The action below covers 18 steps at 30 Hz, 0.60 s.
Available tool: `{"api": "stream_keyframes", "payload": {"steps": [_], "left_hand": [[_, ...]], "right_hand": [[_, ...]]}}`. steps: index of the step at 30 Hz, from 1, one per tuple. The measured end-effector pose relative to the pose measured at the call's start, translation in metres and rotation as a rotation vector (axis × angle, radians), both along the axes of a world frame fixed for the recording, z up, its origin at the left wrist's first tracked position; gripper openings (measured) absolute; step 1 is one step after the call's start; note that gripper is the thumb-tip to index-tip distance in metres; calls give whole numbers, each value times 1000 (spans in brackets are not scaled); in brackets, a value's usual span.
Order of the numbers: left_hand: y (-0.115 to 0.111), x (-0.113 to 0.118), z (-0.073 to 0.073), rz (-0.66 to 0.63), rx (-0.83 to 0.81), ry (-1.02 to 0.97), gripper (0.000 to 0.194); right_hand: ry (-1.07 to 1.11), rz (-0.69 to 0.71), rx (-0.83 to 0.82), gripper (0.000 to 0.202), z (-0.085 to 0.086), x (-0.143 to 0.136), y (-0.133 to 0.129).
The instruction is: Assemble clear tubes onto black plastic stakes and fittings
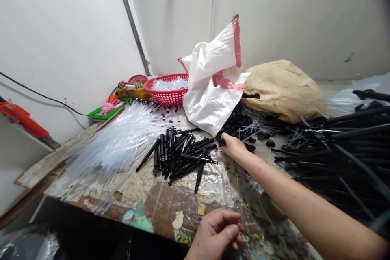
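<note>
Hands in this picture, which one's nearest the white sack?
The right hand, reaching out close by the lower tip of the sack. The left hand is nearer the front edge of the table.

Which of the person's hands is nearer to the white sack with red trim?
Right. The right hand is just by the bottom tip of the white sack; the left hand is farther away, near the front edge of the table.
</note>
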<state>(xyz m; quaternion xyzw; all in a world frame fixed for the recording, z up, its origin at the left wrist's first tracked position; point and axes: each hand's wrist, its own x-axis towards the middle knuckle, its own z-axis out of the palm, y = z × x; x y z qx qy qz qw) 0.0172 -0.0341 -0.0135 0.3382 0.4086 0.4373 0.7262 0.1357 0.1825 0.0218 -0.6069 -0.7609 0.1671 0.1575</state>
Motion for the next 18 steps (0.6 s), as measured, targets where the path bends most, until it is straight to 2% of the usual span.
{"api": "stream_keyframes", "payload": {"steps": [9,13,18], "left_hand": [[0,1,5,21,-31,-8,35],[0,1,3,31,-31,-4,35],[-1,0,1,43,-17,-26,34]], "right_hand": [[42,-4,38,18,-2,25,4],[159,-23,83,11,13,35,7],[317,-227,62,15,32,71,13]]}}
